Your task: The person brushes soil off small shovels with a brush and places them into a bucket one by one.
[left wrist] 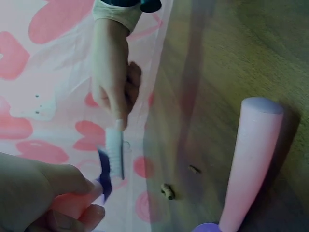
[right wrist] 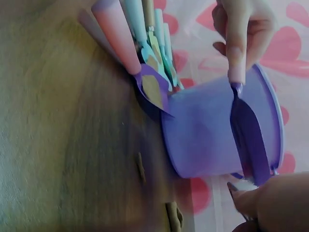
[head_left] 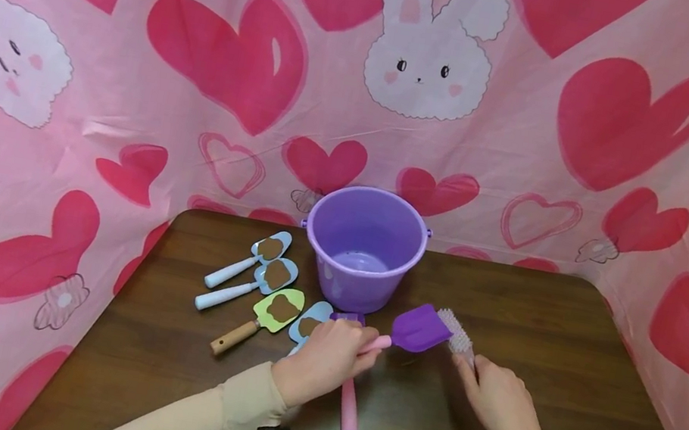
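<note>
In the head view my left hand (head_left: 322, 357) grips the pink handle of a small toy shovel with a purple blade (head_left: 420, 328), held above the table. My right hand (head_left: 506, 413) pinches a brush with pale, translucent bristles (head_left: 455, 332). Its bristles meet or nearly meet the blade's tip; the exact contact is unclear. A second pink-handled shovel (head_left: 349, 412) lies beneath my left hand, which hides part of it. In the right wrist view a brown patch (right wrist: 152, 90) shows on that shovel's purple blade. Small brown pieces (left wrist: 167, 191) lie on the wood.
A purple bucket (head_left: 355, 290) stands at the table's back, its inside facing up. To its left lie two light-blue shovels (head_left: 225, 296), a green one with a wooden handle (head_left: 234, 338), and another blue one (head_left: 309, 326), all with brown patches. Pink heart-printed cloth surrounds the wooden table (head_left: 496, 296).
</note>
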A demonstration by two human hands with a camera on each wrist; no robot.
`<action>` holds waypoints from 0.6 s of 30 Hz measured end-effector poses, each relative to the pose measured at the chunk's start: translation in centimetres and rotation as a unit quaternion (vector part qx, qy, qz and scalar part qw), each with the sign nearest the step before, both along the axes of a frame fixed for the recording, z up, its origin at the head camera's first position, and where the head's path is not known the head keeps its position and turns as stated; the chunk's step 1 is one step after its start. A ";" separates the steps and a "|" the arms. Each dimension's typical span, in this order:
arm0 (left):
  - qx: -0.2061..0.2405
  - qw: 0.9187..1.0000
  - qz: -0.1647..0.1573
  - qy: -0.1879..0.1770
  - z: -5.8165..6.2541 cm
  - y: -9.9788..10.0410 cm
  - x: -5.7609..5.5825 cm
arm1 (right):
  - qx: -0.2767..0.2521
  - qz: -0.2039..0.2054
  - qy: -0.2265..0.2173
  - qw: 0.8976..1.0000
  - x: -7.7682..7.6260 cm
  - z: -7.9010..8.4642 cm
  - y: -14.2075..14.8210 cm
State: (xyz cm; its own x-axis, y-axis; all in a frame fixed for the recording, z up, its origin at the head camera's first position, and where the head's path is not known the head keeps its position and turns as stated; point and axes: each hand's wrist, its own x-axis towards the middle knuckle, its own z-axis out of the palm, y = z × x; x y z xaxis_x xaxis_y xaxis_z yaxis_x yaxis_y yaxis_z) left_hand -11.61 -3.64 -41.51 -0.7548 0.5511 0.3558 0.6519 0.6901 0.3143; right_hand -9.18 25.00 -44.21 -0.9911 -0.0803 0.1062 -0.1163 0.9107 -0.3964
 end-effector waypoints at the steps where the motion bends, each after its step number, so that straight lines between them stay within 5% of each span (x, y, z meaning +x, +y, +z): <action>1: 0.000 1.000 0.003 0.003 0.2 -0.1 0.1 | -0.003 -0.002 0.002 1.000 0.0 0.0 0.2; 8: 0.009 1.000 0.004 0.012 2.5 -0.6 0.8 | -0.015 0.013 0.031 0.999 0.1 -0.6 1.2; 15: 0.070 0.995 0.008 -0.064 7.1 -2.1 0.6 | -0.012 -0.001 -0.011 1.000 0.8 -1.1 1.4; 18: 0.084 0.994 0.022 -0.062 8.9 -3.1 -0.4 | -0.006 -0.004 -0.026 1.000 1.0 -1.1 1.4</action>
